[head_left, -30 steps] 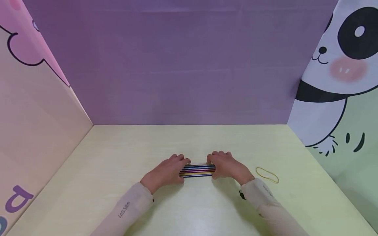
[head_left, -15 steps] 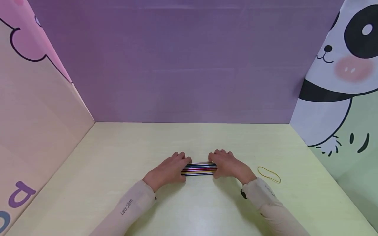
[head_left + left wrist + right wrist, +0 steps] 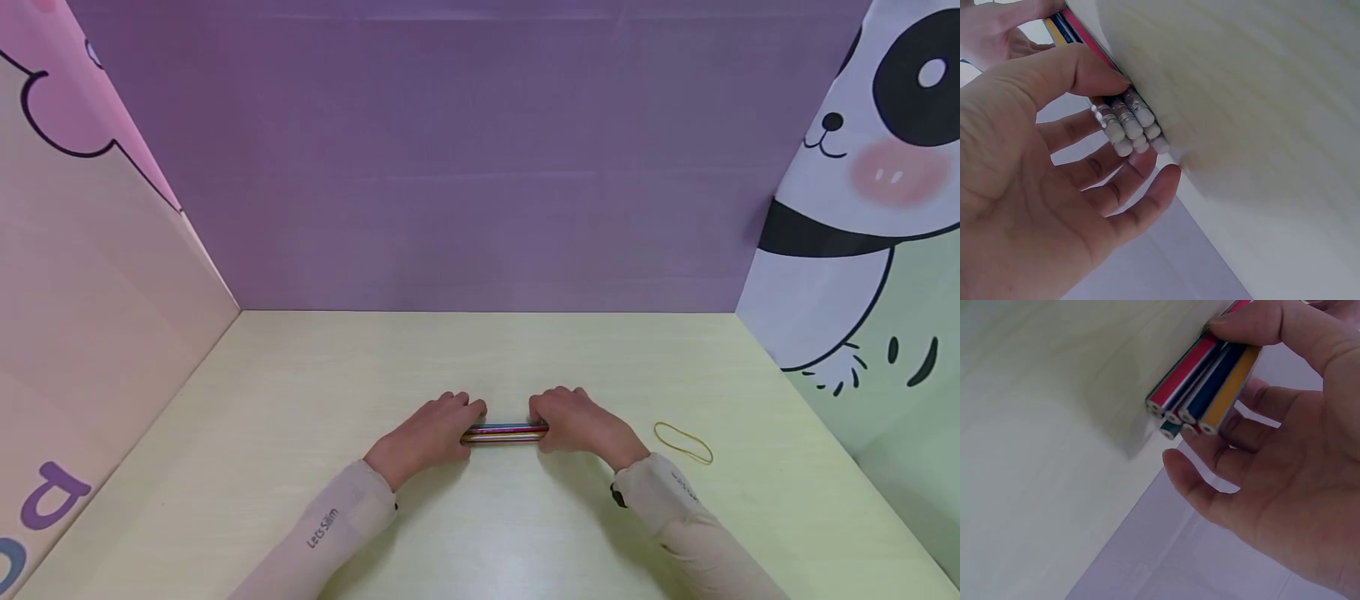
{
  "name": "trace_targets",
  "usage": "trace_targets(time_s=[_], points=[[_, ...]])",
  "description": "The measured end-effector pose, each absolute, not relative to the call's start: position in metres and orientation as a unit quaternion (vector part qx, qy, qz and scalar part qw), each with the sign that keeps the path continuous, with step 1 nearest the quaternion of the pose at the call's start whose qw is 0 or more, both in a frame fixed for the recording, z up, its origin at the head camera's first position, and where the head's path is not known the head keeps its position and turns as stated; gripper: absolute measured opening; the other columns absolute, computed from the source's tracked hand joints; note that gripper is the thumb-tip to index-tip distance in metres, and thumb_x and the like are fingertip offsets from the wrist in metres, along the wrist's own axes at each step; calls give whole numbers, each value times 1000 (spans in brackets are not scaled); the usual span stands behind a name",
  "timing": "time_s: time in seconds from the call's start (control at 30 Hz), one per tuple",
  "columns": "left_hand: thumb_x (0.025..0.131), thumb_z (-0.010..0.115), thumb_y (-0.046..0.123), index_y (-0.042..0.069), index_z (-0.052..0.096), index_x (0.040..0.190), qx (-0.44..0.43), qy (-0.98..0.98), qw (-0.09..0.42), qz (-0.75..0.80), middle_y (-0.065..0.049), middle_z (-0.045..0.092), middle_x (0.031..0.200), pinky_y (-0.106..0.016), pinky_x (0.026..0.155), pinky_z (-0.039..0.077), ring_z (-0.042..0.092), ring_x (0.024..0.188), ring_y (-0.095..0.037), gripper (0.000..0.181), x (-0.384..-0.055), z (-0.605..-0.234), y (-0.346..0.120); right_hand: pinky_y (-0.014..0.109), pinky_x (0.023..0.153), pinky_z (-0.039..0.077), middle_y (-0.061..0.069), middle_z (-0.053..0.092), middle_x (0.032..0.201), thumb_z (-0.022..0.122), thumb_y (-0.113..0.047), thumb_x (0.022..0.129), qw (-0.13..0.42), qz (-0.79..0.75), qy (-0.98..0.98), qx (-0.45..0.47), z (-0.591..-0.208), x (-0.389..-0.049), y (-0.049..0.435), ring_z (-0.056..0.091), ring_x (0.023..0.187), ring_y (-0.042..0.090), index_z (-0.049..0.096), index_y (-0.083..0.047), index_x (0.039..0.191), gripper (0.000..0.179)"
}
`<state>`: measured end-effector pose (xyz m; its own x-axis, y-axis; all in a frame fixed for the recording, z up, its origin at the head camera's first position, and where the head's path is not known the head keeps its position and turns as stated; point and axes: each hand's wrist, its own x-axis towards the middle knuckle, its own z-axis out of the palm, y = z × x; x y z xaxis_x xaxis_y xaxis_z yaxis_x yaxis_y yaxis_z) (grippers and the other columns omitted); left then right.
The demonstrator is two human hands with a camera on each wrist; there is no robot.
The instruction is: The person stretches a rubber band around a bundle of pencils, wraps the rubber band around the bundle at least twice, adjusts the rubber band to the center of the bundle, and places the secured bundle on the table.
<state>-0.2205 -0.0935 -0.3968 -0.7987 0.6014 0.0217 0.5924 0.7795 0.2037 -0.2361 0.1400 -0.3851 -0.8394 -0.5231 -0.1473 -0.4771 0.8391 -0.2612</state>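
A bundle of colored pencils (image 3: pixel 504 433) lies crosswise between my two hands, low over the table. My left hand (image 3: pixel 425 435) grips its left end, thumb on one side and fingers on the other. White erasers (image 3: pixel 1130 128) in silvery ferrules stick out past that thumb in the left wrist view. At the other end, my right hand (image 3: pixel 587 427) holds the pencils by thumb and fingers. Flat unsharpened ends (image 3: pixel 1209 429) in red, blue, yellow and green show there in the right wrist view. A loose yellow rubber band (image 3: pixel 686 435) lies right of my right hand.
The pale wooden table (image 3: pixel 480 533) stretches on all sides of the hands. A purple panel (image 3: pixel 480 167) rises at its back edge. Side panels with cartoon prints stand at left (image 3: pixel 135 317) and right (image 3: pixel 847 317).
The pencils, spread in a wider flat row before, are now squeezed into a narrower, stacked bundle. Both hands keep their grip at the ends. The rubber band has not moved on the table.
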Motion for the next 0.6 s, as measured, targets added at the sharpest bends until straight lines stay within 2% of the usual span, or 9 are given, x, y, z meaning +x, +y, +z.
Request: trace_targets(time_s=[0.13, 0.33, 0.6], points=[[81, 74, 1, 8, 59, 105, 321, 942, 15, 97, -1, 52, 86, -34, 70, 45, 48, 78, -21, 29, -220, -396, -91, 40, 77, 35, -6, 52, 76, 77, -2, 76, 102, -106, 951, -273, -386, -236, 140, 45, 77, 16, 56, -16, 80, 26], [77, 76, 2, 10, 54, 94, 332, 941, -6, 70, 0, 48, 77, -35, 61, 44, 50, 71, -22, 29, -219, -399, -90, 34, 70, 37, -6, 52, 72, 76, -2, 74, 95, -100, 949, -283, -389, -236, 138, 45, 72, 14, 55, -15, 76, 25], [80, 74, 2, 7, 56, 94, 327, 943, -13, 63, -3, 50, 77, -34, 62, 43, 50, 71, -22, 23, -217, -399, -90, 30, 63, 38, -4, 50, 69, 73, -2, 76, 92, -95, 951, -278, -391, -235, 134, 43, 66, 14, 56, -13, 76, 20]])
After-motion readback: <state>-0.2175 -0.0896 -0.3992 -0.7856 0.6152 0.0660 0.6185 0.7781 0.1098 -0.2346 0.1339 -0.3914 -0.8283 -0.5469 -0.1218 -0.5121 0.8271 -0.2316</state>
